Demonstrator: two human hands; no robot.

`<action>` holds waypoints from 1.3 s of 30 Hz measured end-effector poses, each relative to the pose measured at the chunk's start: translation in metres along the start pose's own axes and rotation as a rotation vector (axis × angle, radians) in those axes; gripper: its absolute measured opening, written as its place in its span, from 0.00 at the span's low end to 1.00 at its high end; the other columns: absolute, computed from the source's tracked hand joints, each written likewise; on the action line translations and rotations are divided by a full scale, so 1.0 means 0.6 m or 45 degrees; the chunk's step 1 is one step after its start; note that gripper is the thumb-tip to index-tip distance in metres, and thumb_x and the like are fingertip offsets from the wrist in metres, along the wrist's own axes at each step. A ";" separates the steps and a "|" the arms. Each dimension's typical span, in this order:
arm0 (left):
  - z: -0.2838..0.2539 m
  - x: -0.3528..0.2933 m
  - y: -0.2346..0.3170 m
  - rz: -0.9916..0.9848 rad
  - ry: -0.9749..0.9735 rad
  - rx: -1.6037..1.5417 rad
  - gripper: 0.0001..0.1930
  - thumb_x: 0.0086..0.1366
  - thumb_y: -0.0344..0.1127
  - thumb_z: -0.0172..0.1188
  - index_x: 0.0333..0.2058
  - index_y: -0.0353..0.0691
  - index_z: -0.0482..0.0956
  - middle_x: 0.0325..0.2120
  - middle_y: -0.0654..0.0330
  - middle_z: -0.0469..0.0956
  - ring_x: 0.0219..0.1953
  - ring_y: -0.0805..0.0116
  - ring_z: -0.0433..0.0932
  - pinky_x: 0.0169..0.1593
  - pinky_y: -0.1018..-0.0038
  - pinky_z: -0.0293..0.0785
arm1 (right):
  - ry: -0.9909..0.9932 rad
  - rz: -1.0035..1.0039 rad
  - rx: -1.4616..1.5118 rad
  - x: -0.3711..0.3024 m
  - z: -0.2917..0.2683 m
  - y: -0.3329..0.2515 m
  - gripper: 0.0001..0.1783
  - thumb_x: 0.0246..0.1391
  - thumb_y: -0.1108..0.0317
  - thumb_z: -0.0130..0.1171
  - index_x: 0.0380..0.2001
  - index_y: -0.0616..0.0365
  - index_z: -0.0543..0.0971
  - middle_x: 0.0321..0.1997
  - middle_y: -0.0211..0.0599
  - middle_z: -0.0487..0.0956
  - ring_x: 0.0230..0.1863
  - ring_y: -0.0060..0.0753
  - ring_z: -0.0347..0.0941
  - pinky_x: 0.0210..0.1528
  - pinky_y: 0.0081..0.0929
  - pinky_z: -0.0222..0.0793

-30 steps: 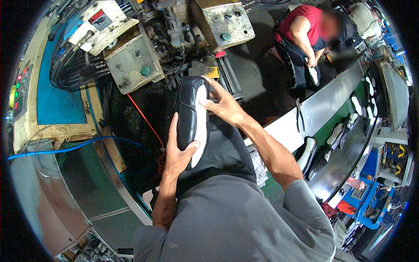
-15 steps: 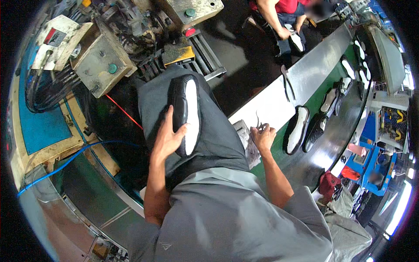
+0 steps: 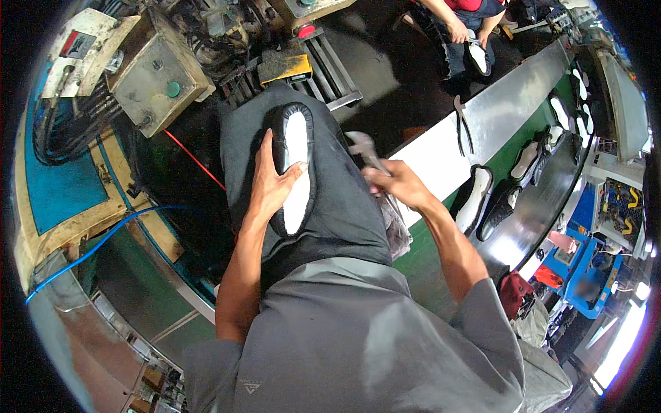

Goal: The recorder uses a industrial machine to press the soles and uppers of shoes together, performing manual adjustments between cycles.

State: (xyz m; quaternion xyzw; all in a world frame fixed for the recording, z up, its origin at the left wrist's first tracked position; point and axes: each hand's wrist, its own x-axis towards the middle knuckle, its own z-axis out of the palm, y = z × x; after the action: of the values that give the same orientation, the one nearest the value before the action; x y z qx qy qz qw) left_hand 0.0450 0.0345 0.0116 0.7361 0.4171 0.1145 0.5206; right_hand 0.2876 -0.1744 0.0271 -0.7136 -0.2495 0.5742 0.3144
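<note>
A black shoe upper with a white sole side facing up (image 3: 296,179) rests on my thigh, toe pointing away from me. My left hand (image 3: 273,184) grips it along its left edge, thumb on the white face and fingers around the dark side. To the right, my right hand (image 3: 401,183) is closed on the handle of a metal hammer (image 3: 361,146), whose head is smeared by motion and raised beside the shoe, apart from it. A grey crumpled cloth (image 3: 397,230) hangs at the bench edge below that hand.
Pincers (image 3: 463,125) lie on the metal bench (image 3: 513,86). Several black-and-white shoes (image 3: 475,199) stand on the green conveyor at right. A co-worker's hands (image 3: 475,38) hold another shoe at the top. Machinery with a control box (image 3: 162,86) stands at left; a blue hose (image 3: 103,251) runs below it.
My right hand has lifted from the cloth at the bench edge, moving left and away from me, and now holds up the hammer. The left hand still holds the shoe, its white face turned further up.
</note>
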 end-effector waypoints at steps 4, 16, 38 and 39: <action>0.003 0.004 -0.017 0.012 0.025 -0.057 0.52 0.65 0.35 0.77 0.80 0.36 0.51 0.74 0.36 0.61 0.77 0.42 0.62 0.78 0.56 0.60 | -0.089 -0.610 -0.767 0.054 0.033 -0.114 0.20 0.73 0.58 0.61 0.33 0.67 0.81 0.24 0.48 0.82 0.29 0.49 0.83 0.35 0.48 0.75; 0.009 0.010 -0.036 0.132 0.091 0.036 0.53 0.63 0.33 0.78 0.79 0.35 0.52 0.71 0.35 0.64 0.73 0.39 0.66 0.76 0.55 0.64 | -0.166 -0.491 -1.297 0.088 0.060 -0.206 0.18 0.71 0.61 0.60 0.36 0.69 0.80 0.33 0.62 0.84 0.40 0.70 0.84 0.41 0.59 0.79; 0.013 0.009 -0.041 0.187 0.055 0.109 0.54 0.64 0.34 0.76 0.80 0.38 0.50 0.73 0.35 0.63 0.75 0.37 0.63 0.78 0.53 0.60 | -0.140 -0.548 -1.393 0.098 0.006 -0.181 0.19 0.73 0.56 0.59 0.35 0.63 0.81 0.33 0.55 0.84 0.40 0.67 0.83 0.40 0.58 0.78; 0.017 0.008 -0.027 0.129 0.020 0.108 0.53 0.64 0.34 0.76 0.81 0.39 0.50 0.74 0.35 0.62 0.75 0.36 0.62 0.78 0.52 0.59 | -0.150 -0.499 -1.405 0.097 0.001 -0.179 0.21 0.74 0.54 0.58 0.35 0.63 0.81 0.34 0.56 0.84 0.41 0.66 0.84 0.40 0.59 0.78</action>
State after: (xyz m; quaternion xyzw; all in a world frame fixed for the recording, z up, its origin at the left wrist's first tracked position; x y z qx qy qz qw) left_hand 0.0459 0.0330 -0.0082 0.7767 0.3878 0.1288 0.4793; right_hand 0.3000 -0.0595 0.0674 -0.6792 -0.6557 0.3293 -0.0175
